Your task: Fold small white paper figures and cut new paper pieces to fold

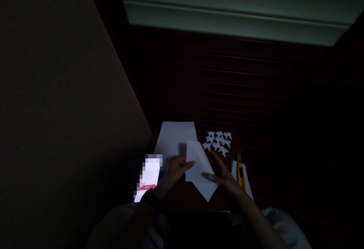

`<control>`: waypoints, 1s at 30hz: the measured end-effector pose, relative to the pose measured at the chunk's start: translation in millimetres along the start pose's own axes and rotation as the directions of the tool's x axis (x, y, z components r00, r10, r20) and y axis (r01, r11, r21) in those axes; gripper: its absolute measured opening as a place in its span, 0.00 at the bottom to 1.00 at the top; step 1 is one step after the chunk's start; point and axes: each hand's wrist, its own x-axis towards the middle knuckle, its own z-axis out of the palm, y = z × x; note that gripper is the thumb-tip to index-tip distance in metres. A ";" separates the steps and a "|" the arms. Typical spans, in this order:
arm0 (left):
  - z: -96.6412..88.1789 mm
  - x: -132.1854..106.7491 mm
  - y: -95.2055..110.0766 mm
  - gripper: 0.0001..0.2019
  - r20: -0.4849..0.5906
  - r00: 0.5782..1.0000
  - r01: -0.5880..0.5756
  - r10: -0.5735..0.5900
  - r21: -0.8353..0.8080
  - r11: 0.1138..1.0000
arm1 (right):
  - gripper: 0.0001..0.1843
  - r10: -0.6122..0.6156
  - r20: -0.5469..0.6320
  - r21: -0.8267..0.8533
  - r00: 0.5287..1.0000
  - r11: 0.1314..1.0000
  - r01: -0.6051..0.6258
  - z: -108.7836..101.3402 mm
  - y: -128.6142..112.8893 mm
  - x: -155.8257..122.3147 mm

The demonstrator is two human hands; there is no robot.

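Observation:
A white sheet of paper (197,162), partly folded over with a corner pointing down toward me, is held at an angle above the small dark table. My left hand (176,170) pinches its left edge, thumb on top. At the right edge, my right hand (226,177) has its thumb over the paper and its fingers stretched along the side, partly hidden. Beyond the left hand lies flat white paper (176,133). Several small folded paper figures (218,140) sit in rows behind the right hand.
A lit phone (149,175) rests on the left. On the right, a yellow utility knife (241,175) lies over white paper (249,186). A wall (71,90) rises on the left, and a dark slatted surface (216,74) stands behind the table (182,199).

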 end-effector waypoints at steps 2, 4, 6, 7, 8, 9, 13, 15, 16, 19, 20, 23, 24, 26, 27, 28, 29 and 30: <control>3.5 -5.9 2.3 0.18 0.091 0.996 0.017 -0.020 0.030 0.999 | 0.52 -0.007 -0.020 -0.038 1.000 0.999 0.006 -0.4 3.6 1.2; 4.3 -13.9 7.1 0.17 0.219 0.974 0.054 -0.062 0.043 0.998 | 0.48 -0.018 -0.065 -0.044 0.998 0.999 0.015 -0.5 4.8 2.1; 3.2 -20.7 11.4 0.15 0.264 0.955 0.127 -0.137 0.054 0.990 | 0.42 -0.015 -0.111 -0.017 0.994 1.000 0.013 -1.1 3.8 3.1; 2.4 -22.5 12.4 0.14 0.266 0.950 0.152 -0.161 0.054 0.987 | 0.38 -0.002 -0.132 -0.006 0.991 1.000 0.002 -2.0 3.5 3.7; 1.7 -22.8 12.3 0.14 0.267 0.947 0.174 -0.180 0.046 0.984 | 0.34 0.019 -0.147 -0.003 0.989 1.000 -0.020 -3.4 3.6 4.4; 1.0 -21.8 11.4 0.14 0.270 0.944 0.186 -0.188 0.032 0.982 | 0.29 0.046 -0.156 -0.006 0.987 0.999 -0.048 -5.3 4.5 5.1; -2.4 -9.8 6.4 0.12 0.220 0.968 0.135 -0.122 -0.046 0.990 | 0.15 0.122 -0.173 -0.040 0.977 0.991 -0.131 -16.4 10.5 7.9; -5.5 -4.4 7.9 0.10 0.151 0.988 0.041 -0.030 -0.074 0.996 | 0.13 0.114 -0.160 -0.070 0.980 0.989 -0.127 -21.9 10.1 9.4; -7.5 -2.6 9.8 0.09 0.121 0.992 -0.014 0.024 -0.081 0.997 | 0.12 0.097 -0.146 -0.093 0.985 0.989 -0.111 -24.3 8.4 10.3; -14.4 0.2 15.3 0.07 0.092 0.986 -0.132 0.138 -0.063 0.989 | 0.11 -0.011 -0.128 -0.187 0.992 0.982 -0.013 -29.6 0.3 12.9; -16.8 1.0 15.8 0.07 0.093 0.986 -0.137 0.140 -0.032 0.990 | 0.10 -0.057 -0.142 -0.225 0.988 0.974 0.024 -30.8 -2.5 13.4; -23.0 5.0 11.8 0.10 0.031 0.996 -0.091 0.088 0.109 0.990 | 0.12 -0.098 -0.159 -0.333 0.982 0.942 0.040 -33.5 -8.5 12.6; -24.6 6.8 9.3 0.11 -0.014 0.997 -0.071 0.073 0.141 0.987 | 0.13 -0.069 -0.147 -0.358 0.987 0.934 0.012 -34.1 -9.5 11.6; -27.0 10.0 5.0 0.13 -0.089 0.995 -0.034 0.048 0.153 0.988 | 0.15 0.008 -0.120 -0.385 0.993 0.921 -0.054 -35.1 -10.0 9.3; -27.9 11.0 3.8 0.13 -0.106 0.994 -0.021 0.037 0.145 0.989 | 0.16 0.039 -0.121 -0.384 0.992 0.920 -0.082 -35.6 -9.6 8.3; -28.7 11.4 3.6 0.14 -0.107 0.994 -0.010 0.025 0.136 0.991 | 0.17 0.058 -0.134 -0.374 0.989 0.921 -0.105 -36.2 -9.0 7.6; -29.4 11.2 4.3 0.14 -0.092 0.996 -0.004 0.016 0.130 0.992 | 0.17 0.071 -0.158 -0.358 0.985 0.926 -0.124 -36.9 -8.3 7.2; -30.2 10.4 5.9 0.14 -0.056 0.998 -0.002 0.009 0.124 0.992 | 0.18 0.082 -0.186 -0.336 0.979 0.931 -0.141 -37.8 -7.9 7.2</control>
